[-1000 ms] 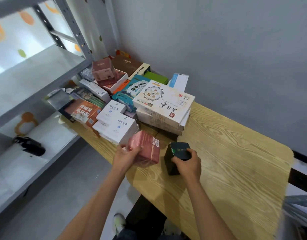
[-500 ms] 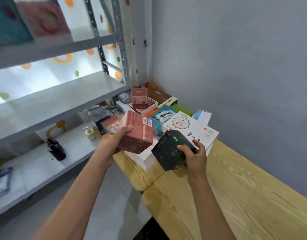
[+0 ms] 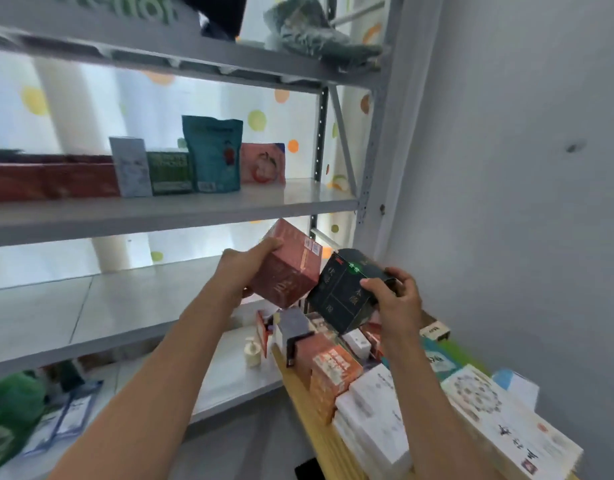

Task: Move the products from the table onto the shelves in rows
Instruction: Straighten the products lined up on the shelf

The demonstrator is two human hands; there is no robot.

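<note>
- While both hands are loaded, the step in hand is the carry from table (image 3: 300, 386) to shelves.
- Left hand (image 3: 245, 268) grips the red box (image 3: 287, 268), fingers curled over its top edge, box tilted, in the air below the shelf (image 3: 298, 199) with the row.
- Right hand (image 3: 394, 296) holds the black box (image 3: 340, 292), thumb and fingers wrapped round its right end — also tilted, just beside the red one, maybe touching.
- Row so far: cartons, teal pouch (image 3: 212, 154), pink pack (image 3: 263, 163); bare shelf to its right.
- Next move, by my reckoning: lift, level each box, set it down upright after the pink pack.
- More products wait on the table.
</note>
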